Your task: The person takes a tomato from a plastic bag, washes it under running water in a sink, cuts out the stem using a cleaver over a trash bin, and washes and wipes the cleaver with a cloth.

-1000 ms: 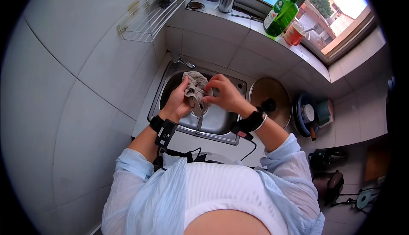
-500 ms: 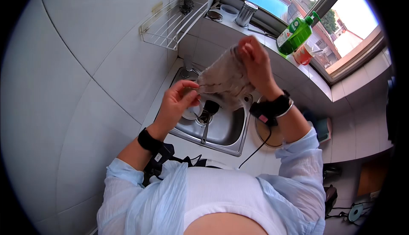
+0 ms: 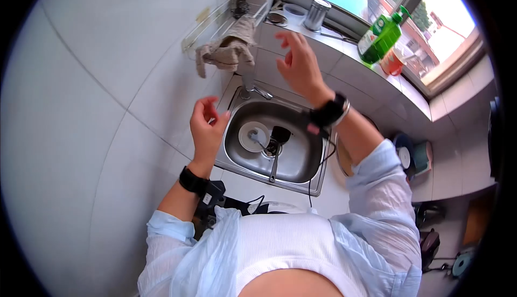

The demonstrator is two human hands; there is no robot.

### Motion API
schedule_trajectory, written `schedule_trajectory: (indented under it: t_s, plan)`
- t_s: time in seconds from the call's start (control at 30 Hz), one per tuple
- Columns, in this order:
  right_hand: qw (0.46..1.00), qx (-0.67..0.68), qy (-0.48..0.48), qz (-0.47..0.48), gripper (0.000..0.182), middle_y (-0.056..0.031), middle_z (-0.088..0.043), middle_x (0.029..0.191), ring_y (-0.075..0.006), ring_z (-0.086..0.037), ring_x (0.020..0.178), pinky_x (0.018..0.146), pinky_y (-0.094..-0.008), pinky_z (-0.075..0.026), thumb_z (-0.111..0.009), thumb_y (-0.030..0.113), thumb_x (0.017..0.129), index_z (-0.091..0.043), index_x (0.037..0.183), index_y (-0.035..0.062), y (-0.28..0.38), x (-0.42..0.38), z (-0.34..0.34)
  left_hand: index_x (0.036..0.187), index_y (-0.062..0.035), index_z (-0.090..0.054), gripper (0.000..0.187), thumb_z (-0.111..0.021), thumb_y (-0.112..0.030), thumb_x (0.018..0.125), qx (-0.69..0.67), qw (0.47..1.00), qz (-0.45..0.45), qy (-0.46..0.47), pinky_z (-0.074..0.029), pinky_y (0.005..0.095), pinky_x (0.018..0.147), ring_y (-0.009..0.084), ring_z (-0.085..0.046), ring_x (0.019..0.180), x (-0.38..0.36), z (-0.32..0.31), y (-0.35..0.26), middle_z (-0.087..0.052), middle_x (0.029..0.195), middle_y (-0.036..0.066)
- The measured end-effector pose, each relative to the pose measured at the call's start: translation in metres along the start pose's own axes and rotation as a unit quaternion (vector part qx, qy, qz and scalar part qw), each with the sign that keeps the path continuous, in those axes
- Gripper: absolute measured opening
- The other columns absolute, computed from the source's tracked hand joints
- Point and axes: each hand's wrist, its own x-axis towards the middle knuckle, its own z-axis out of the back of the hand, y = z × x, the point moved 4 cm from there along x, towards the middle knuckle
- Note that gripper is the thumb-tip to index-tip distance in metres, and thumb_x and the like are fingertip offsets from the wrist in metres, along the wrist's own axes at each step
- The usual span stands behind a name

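Observation:
A greyish-beige cloth (image 3: 229,49) lies draped and bunched over the white wire rack (image 3: 207,28) on the left wall. Below it my left hand (image 3: 207,130) is raised, with its fingers loosely bent and apart, touching nothing. To the right of the cloth, my right hand (image 3: 302,68) hangs in the air near the tiled wall, fingers spread and holding nothing. Under both hands is the steel sink (image 3: 301,169), containing a white bowl (image 3: 249,144) with a utensil in it and a black-headed spatula (image 3: 275,162) over the drain.
A tap (image 3: 261,92) stands at the sink's back. The window ledge holds a green pump bottle (image 3: 381,38), a red cup (image 3: 392,63), a metal canister (image 3: 318,14) and a clear plastic tub (image 3: 294,13). A dark scrubber (image 3: 240,8) sits on the rack.
The cloth, held stretched between both hands over the sink before, now hangs on the wire rack. Both hands have let go of it; the right has moved left, the left slightly lower.

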Motion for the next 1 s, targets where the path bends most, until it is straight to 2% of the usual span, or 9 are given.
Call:
schedule_trajectory:
  t_s: [0.1,0.17,0.2,0.27,0.47,0.73,0.87,0.93,1.0]
  plan:
    - [0.988,-0.026,-0.069,0.139,0.049,-0.0107,-0.058,0.107,-0.0251,-0.062,0.084,0.069,-0.0364,-0.051,-0.048,-0.011,0.064,-0.057,0.107,0.0101,-0.004,-0.069,-0.004,0.132,-0.0041,-0.033,0.063,-0.059,0.003,0.074,0.199,0.972,-0.041,0.121,-0.047,0.0296,0.087,0.0175,-0.057,0.095,-0.001,-0.024,0.029,-0.052,0.118,0.014]
    - [0.981,0.006,0.181,-0.066,0.084,-0.0260,-0.026,0.140,-0.0429,-0.054,0.105,0.088,-0.0421,-0.047,-0.056,-0.007,0.064,-0.027,0.140,0.0186,-0.043,-0.125,-0.041,0.141,-0.0075,-0.017,0.092,-0.064,0.004,0.062,0.280,0.903,-0.226,0.235,-0.039,0.0418,0.097,0.0394,-0.045,0.114,0.001,-0.061,0.058,-0.031,0.135,0.024]
    - [0.932,0.058,0.291,-0.210,0.097,-0.0281,-0.012,0.144,-0.0477,-0.042,0.116,0.094,-0.0432,-0.044,-0.064,-0.002,0.063,-0.016,0.143,0.0208,-0.051,-0.153,-0.043,0.143,-0.0113,-0.008,0.111,-0.075,-0.004,0.055,0.313,0.879,-0.127,0.335,-0.027,0.0432,0.106,0.0452,-0.025,0.129,0.005,-0.063,0.116,-0.016,0.142,0.029]
    - [0.952,-0.024,0.257,-0.164,0.096,-0.0225,-0.012,0.146,-0.0470,-0.015,0.132,0.099,-0.0557,-0.034,-0.069,0.006,0.061,-0.020,0.142,0.0239,-0.063,-0.195,-0.046,0.145,-0.0184,-0.007,0.128,-0.087,-0.018,0.045,0.456,0.801,-0.119,0.369,-0.021,0.0490,0.107,0.0490,-0.008,0.133,0.005,-0.071,0.178,-0.004,0.145,0.031]
    - [0.913,-0.036,0.185,-0.360,0.058,-0.0170,-0.032,0.137,-0.0364,-0.046,0.114,0.092,-0.0478,-0.039,-0.064,0.012,0.068,-0.048,0.124,0.0095,-0.053,-0.356,0.017,0.145,-0.0188,-0.015,0.113,-0.078,-0.049,0.056,0.519,0.725,-0.111,0.438,-0.011,0.0587,0.105,0.0492,-0.006,0.133,0.012,-0.067,0.256,-0.004,0.144,0.033]
    - [0.788,0.010,-0.122,-0.604,0.034,-0.0127,-0.063,0.092,-0.0282,-0.061,0.086,0.074,-0.0366,-0.048,-0.066,0.017,0.073,-0.059,0.103,0.0022,0.038,-0.598,0.091,0.138,-0.0073,-0.033,0.067,-0.065,-0.026,0.081,0.279,0.824,0.057,0.491,-0.035,0.0399,0.097,0.0303,-0.041,0.121,0.020,-0.123,0.257,-0.038,0.137,0.015]
    - [0.704,0.046,-0.235,-0.669,0.035,-0.0120,-0.064,0.096,-0.0227,-0.062,0.086,0.075,-0.0335,-0.049,-0.065,0.017,0.077,-0.058,0.108,0.0012,0.105,-0.718,0.086,0.099,0.0033,-0.062,0.029,-0.060,-0.011,0.073,0.264,0.646,-0.310,0.645,-0.042,0.0374,0.094,0.0335,-0.054,0.104,-0.094,-0.187,0.182,-0.059,0.107,0.021]
    - [0.666,0.084,-0.282,-0.685,0.036,-0.0124,-0.063,0.100,-0.0204,-0.062,0.087,0.076,-0.0318,-0.049,-0.063,0.017,0.079,-0.057,0.111,0.0005,0.137,-0.772,0.076,0.132,-0.0131,-0.041,0.052,-0.057,-0.030,0.086,0.158,0.698,0.401,0.572,-0.038,0.0449,0.091,0.0274,-0.044,0.118,-0.151,-0.212,0.192,-0.044,0.133,0.009]
    - [0.625,0.062,-0.358,-0.691,0.035,-0.0120,-0.066,0.093,-0.0206,-0.064,0.084,0.073,-0.0323,-0.049,-0.066,0.018,0.078,-0.059,0.108,0.0012,0.179,-0.828,0.076,0.128,-0.0156,-0.045,0.041,-0.045,-0.034,0.091,0.118,0.604,0.441,0.653,-0.040,0.0484,0.087,0.0271,-0.046,0.117,-0.218,-0.247,0.208,-0.047,0.129,0.007]
